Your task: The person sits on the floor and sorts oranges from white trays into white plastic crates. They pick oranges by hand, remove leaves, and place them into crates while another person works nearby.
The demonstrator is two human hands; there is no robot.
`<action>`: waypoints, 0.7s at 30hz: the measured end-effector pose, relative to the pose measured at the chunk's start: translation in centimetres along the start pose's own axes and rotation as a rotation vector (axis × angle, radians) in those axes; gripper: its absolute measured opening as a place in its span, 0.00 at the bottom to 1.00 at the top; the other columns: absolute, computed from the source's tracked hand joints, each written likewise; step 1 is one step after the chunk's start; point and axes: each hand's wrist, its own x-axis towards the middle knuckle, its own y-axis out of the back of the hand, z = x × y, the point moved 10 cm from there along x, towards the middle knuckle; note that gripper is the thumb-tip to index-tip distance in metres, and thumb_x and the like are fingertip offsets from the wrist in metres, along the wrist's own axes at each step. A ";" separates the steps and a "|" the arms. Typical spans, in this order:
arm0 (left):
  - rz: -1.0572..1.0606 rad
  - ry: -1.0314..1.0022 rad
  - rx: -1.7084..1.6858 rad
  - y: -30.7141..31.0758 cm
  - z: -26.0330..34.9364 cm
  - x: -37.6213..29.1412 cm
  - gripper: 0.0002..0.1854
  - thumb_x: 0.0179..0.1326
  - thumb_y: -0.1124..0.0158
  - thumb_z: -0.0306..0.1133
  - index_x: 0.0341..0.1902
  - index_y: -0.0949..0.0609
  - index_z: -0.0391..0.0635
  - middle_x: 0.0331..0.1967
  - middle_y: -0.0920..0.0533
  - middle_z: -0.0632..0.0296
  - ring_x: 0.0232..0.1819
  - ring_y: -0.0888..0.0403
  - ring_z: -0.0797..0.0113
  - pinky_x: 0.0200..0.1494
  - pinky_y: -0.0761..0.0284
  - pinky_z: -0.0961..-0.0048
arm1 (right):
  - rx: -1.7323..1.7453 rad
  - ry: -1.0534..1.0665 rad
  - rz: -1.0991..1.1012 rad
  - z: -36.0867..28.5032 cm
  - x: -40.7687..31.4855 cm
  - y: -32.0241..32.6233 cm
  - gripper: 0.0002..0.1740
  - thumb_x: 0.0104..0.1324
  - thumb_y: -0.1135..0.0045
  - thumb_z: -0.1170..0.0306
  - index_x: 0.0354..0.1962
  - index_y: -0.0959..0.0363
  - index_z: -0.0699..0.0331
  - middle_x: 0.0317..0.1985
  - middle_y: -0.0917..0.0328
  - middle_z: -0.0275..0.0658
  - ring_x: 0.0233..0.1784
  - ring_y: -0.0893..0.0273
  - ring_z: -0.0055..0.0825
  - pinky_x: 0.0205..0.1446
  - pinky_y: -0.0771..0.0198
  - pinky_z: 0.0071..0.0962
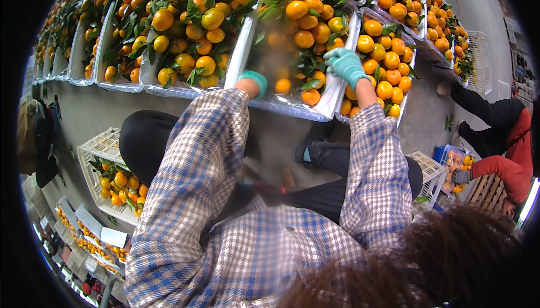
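Leafy mandarins [304,39] lie in a lined box [291,107] before me, with clear plastic film and white lining at its sides. My left hand [256,82], in a teal knit glove, reaches over the near left corner of this box. A blurred smear covers its finger area, so its grip is hidden. My right hand [346,66], gloved alike, is above the box's right wall, its fingers curled near the white liner [334,93]. Whether something is pinched there, I cannot tell. Mandarins in the neighbouring box [384,64] sit just right of that hand.
More mandarin boxes [185,33] stand in rows left and beyond. A plastic crate [90,156] with mandarins is by my left leg; another crate [428,177] stands at my right. A co-worker's red sleeve [491,167] and grey-gloved hand [462,176] are at far right, beside a wooden pallet [486,192].
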 end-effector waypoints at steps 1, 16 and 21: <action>-0.017 -0.003 -0.004 0.0 0.1 0.0 0.18 0.62 0.35 0.37 0.54 0.11 0.51 0.56 0.13 0.54 0.57 0.15 0.49 0.57 0.19 0.54 | -0.563 0.136 -0.008 -1.2 -0.5 -1.7 0.15 0.67 0.40 0.61 0.38 0.14 0.63 0.32 0.12 0.45 0.30 0.15 0.30 0.40 0.19 0.32; 0.019 0.072 -0.043 2.1 0.7 -2.1 0.16 0.62 0.38 0.34 0.53 0.12 0.53 0.54 0.12 0.56 0.55 0.14 0.51 0.55 0.19 0.56 | -1.101 0.637 -0.103 -1.1 -1.8 -21.3 0.19 0.62 0.36 0.67 0.52 0.23 0.51 0.40 0.17 0.43 0.45 0.15 0.45 0.40 0.20 0.46; 0.034 0.049 0.080 2.3 1.6 -3.2 0.19 0.64 0.38 0.36 0.58 0.14 0.55 0.57 0.14 0.57 0.58 0.15 0.53 0.60 0.22 0.54 | -1.076 0.560 -0.209 -0.6 -2.0 -19.1 0.25 0.58 0.31 0.58 0.53 0.24 0.52 0.43 0.17 0.46 0.48 0.17 0.47 0.49 0.22 0.47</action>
